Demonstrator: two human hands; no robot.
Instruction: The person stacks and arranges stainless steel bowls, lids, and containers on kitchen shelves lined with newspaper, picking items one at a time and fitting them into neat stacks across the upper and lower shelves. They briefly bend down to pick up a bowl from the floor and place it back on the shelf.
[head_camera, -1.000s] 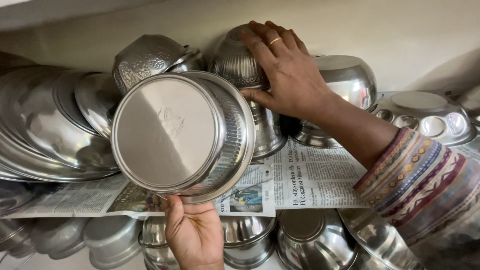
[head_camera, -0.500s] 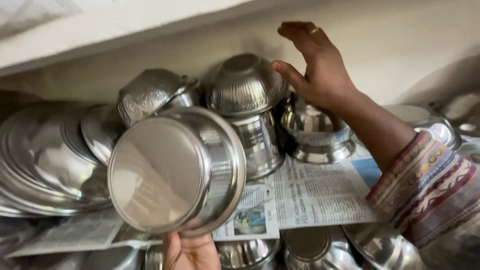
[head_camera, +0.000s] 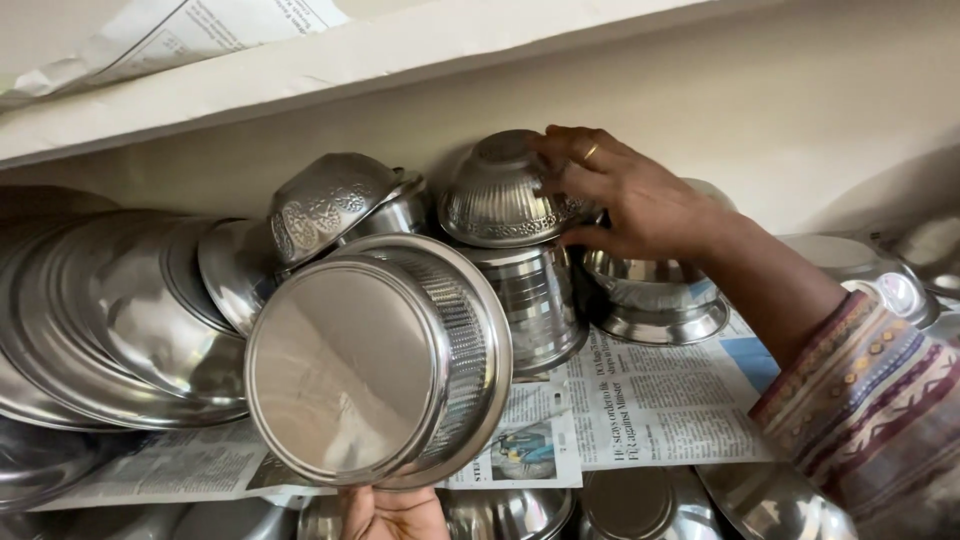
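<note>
On the shelf (head_camera: 660, 400), far right, the right hand (head_camera: 630, 200) grips an upturned ribbed bowl (head_camera: 500, 200) atop a steel pot (head_camera: 535, 300). Nearer, the left hand (head_camera: 395, 512) holds up a round steel pan (head_camera: 375, 365), base facing the camera.

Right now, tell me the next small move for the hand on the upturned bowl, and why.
Probably lift the ribbed upturned bowl straight up. The right hand already cups its side, it caps a steel stack, and the left hand is busy holding the flat-bottomed pan.
</note>
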